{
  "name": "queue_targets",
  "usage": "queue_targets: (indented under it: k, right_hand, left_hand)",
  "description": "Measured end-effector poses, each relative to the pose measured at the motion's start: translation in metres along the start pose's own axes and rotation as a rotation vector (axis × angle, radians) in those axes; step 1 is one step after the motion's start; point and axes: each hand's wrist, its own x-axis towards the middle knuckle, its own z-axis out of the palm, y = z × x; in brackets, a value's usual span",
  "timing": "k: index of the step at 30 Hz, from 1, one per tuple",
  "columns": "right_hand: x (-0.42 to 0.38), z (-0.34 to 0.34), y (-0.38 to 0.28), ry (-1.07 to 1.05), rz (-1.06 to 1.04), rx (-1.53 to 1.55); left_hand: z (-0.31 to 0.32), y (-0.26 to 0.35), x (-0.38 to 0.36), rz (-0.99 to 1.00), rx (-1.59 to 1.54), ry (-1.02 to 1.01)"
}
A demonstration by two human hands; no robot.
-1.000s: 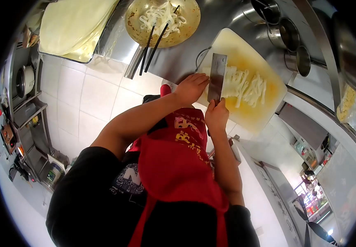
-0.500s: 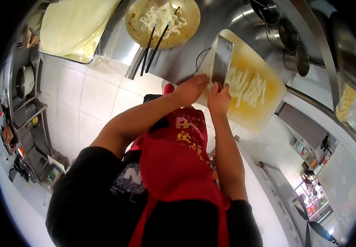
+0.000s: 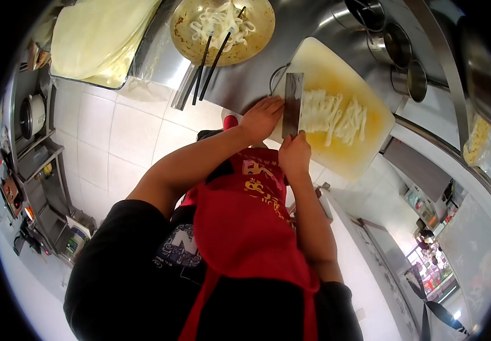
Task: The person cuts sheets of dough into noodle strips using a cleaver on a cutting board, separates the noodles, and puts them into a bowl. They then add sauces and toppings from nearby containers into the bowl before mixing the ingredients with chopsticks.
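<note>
My right hand (image 3: 295, 153) is closed round the handle of a cleaver (image 3: 293, 105). Its broad blade stands over the left part of a white, yellow-stained cutting board (image 3: 336, 59). My left hand (image 3: 263, 117) lies at the board's left edge, fingers stretched towards the blade and close beside it. Whatever lies under those fingertips is hidden. To the right of the blade, pale flat noodle strips (image 3: 345, 119) are spread in loose bunches on the board.
A frying pan (image 3: 259, 48) holds more noodles (image 3: 222, 25) and a pair of black chopsticks (image 3: 214, 65). Large pale dough sheets (image 3: 97, 40) are stacked on a tray at upper left. Several metal pots (image 3: 390, 45) line the steel counter's right side. A shelf rack (image 3: 44, 153) stands far left.
The cleaver has moved left and towards me, and its blade looks narrower and more upright. My left hand has shifted slightly left, its fingers flatter. More noodle strips show right of the blade.
</note>
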Motion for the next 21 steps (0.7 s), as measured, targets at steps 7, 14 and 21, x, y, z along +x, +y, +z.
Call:
queue_targets:
  k: [7,14,21]
  right_hand:
    - [0.034,0.011,-0.003,0.229,-0.082,0.144]
    - [-0.012,-0.06,0.118,0.494,0.014,0.231]
    - [0.029,-0.109,0.248,0.33,0.161,-0.008]
  left_hand:
    - [-0.011,0.002,0.003,-0.107,-0.288,-0.119]
    - [0.006,0.031,0.016,-0.365,-0.39,0.176]
    - [0.042,0.032,0.036,-0.97,-0.751,0.356]
